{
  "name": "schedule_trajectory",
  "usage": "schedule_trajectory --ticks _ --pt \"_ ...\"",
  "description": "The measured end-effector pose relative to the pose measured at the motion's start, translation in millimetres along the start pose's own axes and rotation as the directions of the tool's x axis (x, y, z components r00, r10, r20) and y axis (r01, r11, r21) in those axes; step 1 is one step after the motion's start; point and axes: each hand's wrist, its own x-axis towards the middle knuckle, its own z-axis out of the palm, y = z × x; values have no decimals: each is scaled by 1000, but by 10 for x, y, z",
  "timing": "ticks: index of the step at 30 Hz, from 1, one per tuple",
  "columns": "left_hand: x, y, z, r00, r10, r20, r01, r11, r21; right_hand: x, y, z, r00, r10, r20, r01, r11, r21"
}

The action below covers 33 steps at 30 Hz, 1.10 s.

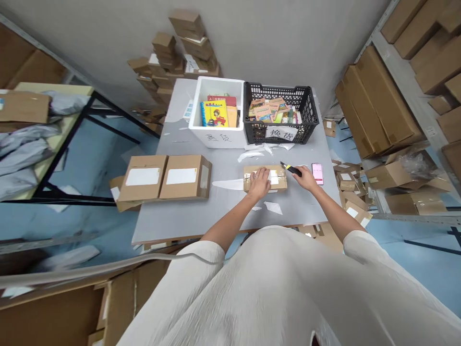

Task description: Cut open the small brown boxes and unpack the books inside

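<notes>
A small taped cardboard box [248, 179] with a white label lies flat on the grey table [230, 211]. My left hand [260, 181] rests on top of it, fingers spread over its left and middle part. Just right of the box, my right hand [306, 178] is closed around a black and yellow box cutter [293, 170]. The cutter's blade end points up and left, near the box's upper right corner; whether it touches the box I cannot tell. A phone [317, 174] with a pink screen lies right of my right hand.
Behind the box stand a white foam bin [219, 138] and a black plastic crate [311, 115], both with books. Two labelled cardboard boxes [184, 192] sit on the table's left. Paper scraps [273, 207] lie around. Shelving [399, 67] with cartons lines the right side.
</notes>
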Motion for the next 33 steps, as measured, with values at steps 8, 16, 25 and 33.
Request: schedule_trajectory --ticks 8,16,25,33 --pt "-468 -258 -155 999 -25 22 23 997 74 530 -550 411 984 -102 146 105 994 -16" --pt "-420 -362 -331 974 -204 94 194 976 99 416 -631 477 992 3 128 8 997 -80" --pt "-121 -316 -279 977 -211 38 211 977 14 -133 -719 496 980 59 190 -98 974 204" --pt "60 14 -159 982 -185 -26 184 983 -14 -181 -662 494 970 205 130 -241 873 423"
